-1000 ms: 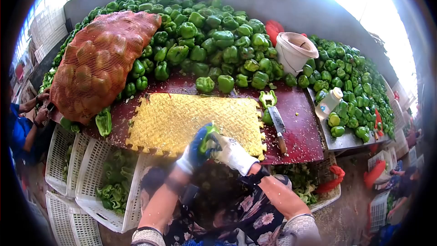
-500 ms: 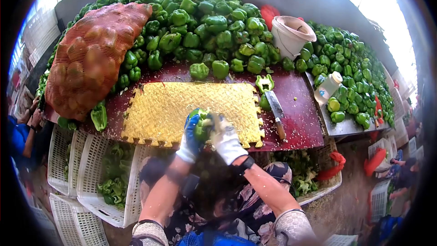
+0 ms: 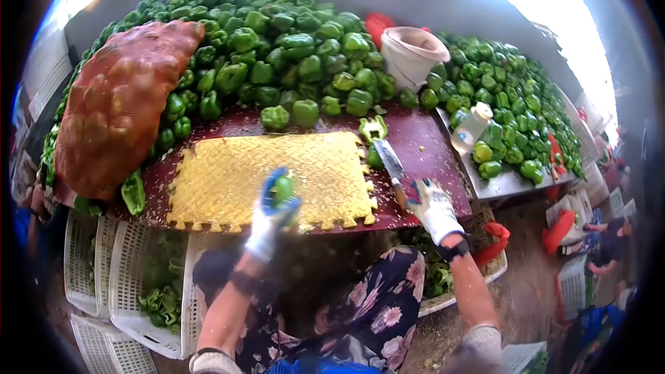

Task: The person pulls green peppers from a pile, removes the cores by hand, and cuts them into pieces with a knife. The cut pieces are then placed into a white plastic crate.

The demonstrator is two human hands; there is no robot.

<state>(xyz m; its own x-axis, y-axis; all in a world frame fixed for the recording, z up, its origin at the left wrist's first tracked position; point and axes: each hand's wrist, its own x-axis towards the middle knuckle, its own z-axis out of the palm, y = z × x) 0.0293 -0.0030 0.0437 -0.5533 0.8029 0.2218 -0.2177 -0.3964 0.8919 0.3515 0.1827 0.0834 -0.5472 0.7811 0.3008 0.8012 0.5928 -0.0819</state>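
Observation:
My left hand, in a white glove with blue fingers, is closed around a green bell pepper above the yellow foam mat; motion blurs it a little. At the table's front edge, my right hand, gloved in white, is open just right of the handle of a knife. The knife lies beside the mat, its blade pointing away from me. A cut bell pepper rests beyond the blade.
A large heap of green peppers covers the back of the dark red table. A full red mesh sack stands left. A white bucket and a clear bottle stand right. White crates are below.
My hands have separated. The right hand has let go of the pepper and moved right, to near the knife handle. My left hand still holds the pepper; the view has shifted.

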